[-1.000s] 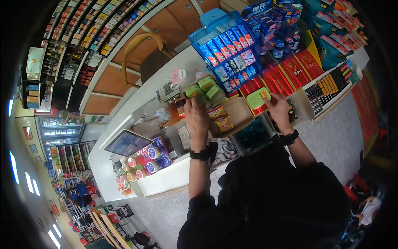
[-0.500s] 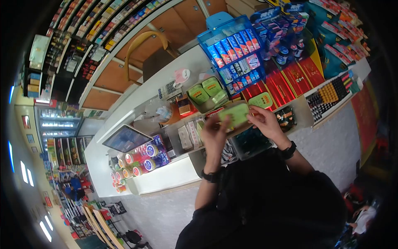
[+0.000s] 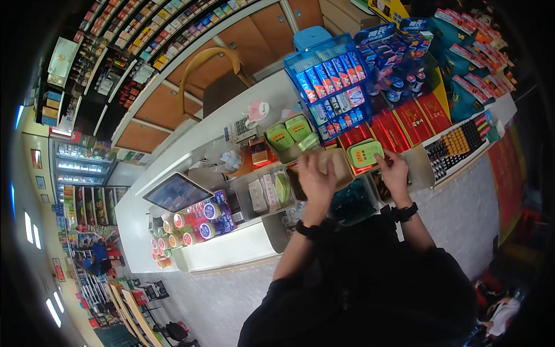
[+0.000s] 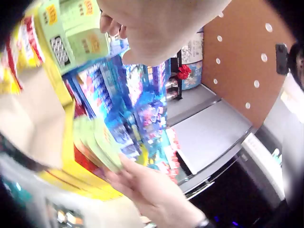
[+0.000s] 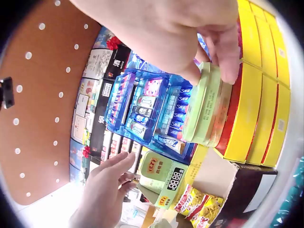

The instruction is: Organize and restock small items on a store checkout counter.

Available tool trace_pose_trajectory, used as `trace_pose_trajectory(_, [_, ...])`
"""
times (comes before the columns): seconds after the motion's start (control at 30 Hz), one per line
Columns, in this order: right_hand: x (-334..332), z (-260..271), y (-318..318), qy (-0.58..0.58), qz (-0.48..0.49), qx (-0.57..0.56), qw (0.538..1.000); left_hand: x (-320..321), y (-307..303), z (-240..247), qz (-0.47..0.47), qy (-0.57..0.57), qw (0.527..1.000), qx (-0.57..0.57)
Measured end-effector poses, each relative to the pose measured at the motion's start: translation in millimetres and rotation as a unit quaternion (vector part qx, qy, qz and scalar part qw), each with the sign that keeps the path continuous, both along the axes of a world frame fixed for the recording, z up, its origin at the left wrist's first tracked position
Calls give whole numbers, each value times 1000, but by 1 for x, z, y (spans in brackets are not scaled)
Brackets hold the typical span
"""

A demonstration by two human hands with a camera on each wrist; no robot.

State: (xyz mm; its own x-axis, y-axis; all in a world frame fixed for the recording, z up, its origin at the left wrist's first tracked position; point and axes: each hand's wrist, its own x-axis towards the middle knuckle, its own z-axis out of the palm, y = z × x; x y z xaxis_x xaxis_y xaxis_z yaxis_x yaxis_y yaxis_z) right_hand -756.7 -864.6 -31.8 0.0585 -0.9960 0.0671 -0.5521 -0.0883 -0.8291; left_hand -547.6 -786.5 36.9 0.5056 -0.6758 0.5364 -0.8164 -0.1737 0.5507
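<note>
My right hand [image 3: 396,176] pinches a light-green flat box with rounded corners [image 3: 367,154]. In the right wrist view, thumb and fingers grip that box's edges [image 5: 202,104], with another green one right under it on the red and yellow cartons [image 5: 244,114]. My left hand [image 3: 317,182], slightly blurred, hovers over the cardboard tray [image 3: 341,163], its fingers loosely bent around nothing visible. Beyond it stands an open display box of similar green boxes [image 3: 280,136]. In the right wrist view, the left hand [image 5: 102,194] appears beside that display box [image 5: 156,173].
A blue gum rack [image 3: 332,87] rises behind the tray. Yellow snack packets [image 5: 202,209] lie in the tray. To the left are a clear bin [image 3: 263,191], a tablet screen [image 3: 178,192] and stacked round tubs [image 3: 191,222]. An abacus-like bead rack [image 3: 459,139] sits at right.
Both hands met over the tray around a green box half a second ago. The right hand has since moved right with it, onto another green box; the left hand has let go.
</note>
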Motion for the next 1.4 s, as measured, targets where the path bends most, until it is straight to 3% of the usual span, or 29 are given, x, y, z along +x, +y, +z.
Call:
trace_pose_trajectory(0.03, [1, 4, 2, 7, 1, -8, 1000, 11, -3, 3, -3, 0, 1000, 3])
trace_pose_trajectory(0.1, [2, 9, 4, -7, 1, 29, 1000, 30, -9, 6, -23, -131, 991, 24])
trace_pose_trajectory(0.17, [3, 10, 6, 66, -37, -49, 996, 45, -14, -6, -50, -84, 994, 54])
trace_pose_trajectory(0.23, [3, 21, 12, 70, -40, -53, 995, 49, -14, -10, -71, -36, 993, 84])
trace_pose_trajectory(0.3, [5, 33, 19, -1, -32, -61, 998, 53, -8, -9, -58, -1, 994, 91])
trace_pose_trajectory(0.37, [9, 40, 25, 5, -33, -80, 996, 50, 1, -2, -38, -3, 997, 66])
trace_pose_trajectory(0.47, [13, 38, 34, -101, 55, -64, 991, 42, 27, 6, 27, 163, 986, 12])
trace_pose_trajectory(0.5, [17, 41, 38, -101, 55, -64, 991, 38, 36, 6, 27, 164, 986, 12])
trace_pose_trajectory(0.53, [26, 45, 43, -152, 107, 8, 982, 33, 43, 5, -7, 337, 941, -38])
trace_pose_trajectory(0.57, [34, 50, 48, -201, 160, 79, 963, 28, 51, 4, -39, 499, 861, -89])
trace_pose_trajectory(0.63, [49, 52, 56, -254, 200, 202, 924, 21, 62, -2, -90, 563, 820, -53])
trace_pose_trajectory(0.73, [61, 29, 54, -259, 230, 245, 906, 13, 71, -28, -67, 486, 871, 25])
trace_pose_trajectory(0.8, [64, 18, 50, -198, 187, 239, 932, 14, 75, -34, -28, 414, 899, 142])
trace_pose_trajectory(0.83, [66, 19, 47, -199, 193, 234, 932, 15, 76, -32, -26, 411, 901, 135])
trace_pose_trajectory(0.87, [67, 20, 45, -66, 196, 122, 971, 16, 77, -31, -26, 357, 924, 136])
trace_pose_trajectory(0.9, [69, 22, 44, 68, 189, 6, 980, 18, 76, -29, -27, 302, 943, 138])
trace_pose_trajectory(0.93, [73, 23, 42, 116, 199, -70, 971, 23, 73, -26, -29, 298, 944, 136])
trace_pose_trajectory(1.03, [81, 18, 43, 199, 263, -73, 941, 36, 62, -18, -33, 155, 982, 105])
trace_pose_trajectory(1.1, [87, -2, 43, 288, 299, -70, 907, 42, 47, -14, -42, 149, 985, 77])
trace_pose_trajectory(1.17, [98, -1, 40, 363, 339, -13, 868, 51, 31, -9, -32, 36, 998, 48])
trace_pose_trajectory(1.23, [100, -6, 40, 354, 340, -9, 872, 58, 16, -5, -53, 46, 994, 80])
trace_pose_trajectory(1.3, [100, -9, 41, 343, 341, -3, 875, 66, -2, -1, -13, -71, 995, 67])
trace_pose_trajectory(1.4, [99, -19, 41, 344, 329, -2, 879, 83, -18, -4, -8, -92, 991, 101])
